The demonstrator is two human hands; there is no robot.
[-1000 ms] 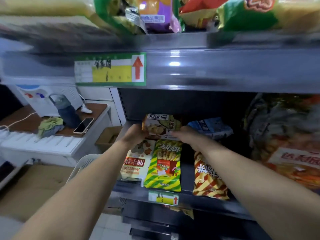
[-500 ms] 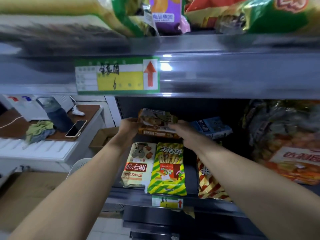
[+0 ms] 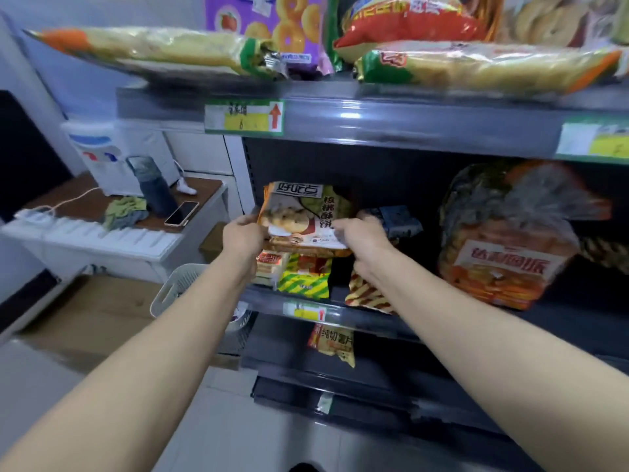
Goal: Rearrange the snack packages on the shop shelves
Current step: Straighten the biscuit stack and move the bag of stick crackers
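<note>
Both hands hold a cookie packet [image 3: 303,218], white and olive with a biscuit picture, upright at the front of the middle shelf [image 3: 367,320]. My left hand [image 3: 243,238] grips its lower left edge and my right hand [image 3: 359,233] grips its lower right edge. Beneath the packet lie a cream packet [image 3: 269,267], a green and yellow striped packet [image 3: 304,279] and a red and yellow striped packet [image 3: 366,294], all partly hidden by my hands. A dark blue packet [image 3: 396,219] lies just behind my right hand.
A large orange bag [image 3: 503,253] fills the shelf's right side. The upper shelf [image 3: 374,114] carries several chip bags and a purple bag [image 3: 272,25]. One yellow packet [image 3: 333,342] hangs on the lower shelf. To the left stand a white basket [image 3: 177,289], a desk with a phone [image 3: 182,212] and a bottle [image 3: 155,189].
The cookie packet has been lifted from lying flat at the back and tipped upright, drawn toward the shelf front. The view pulled back and rose, showing more of the upper and lower shelves.
</note>
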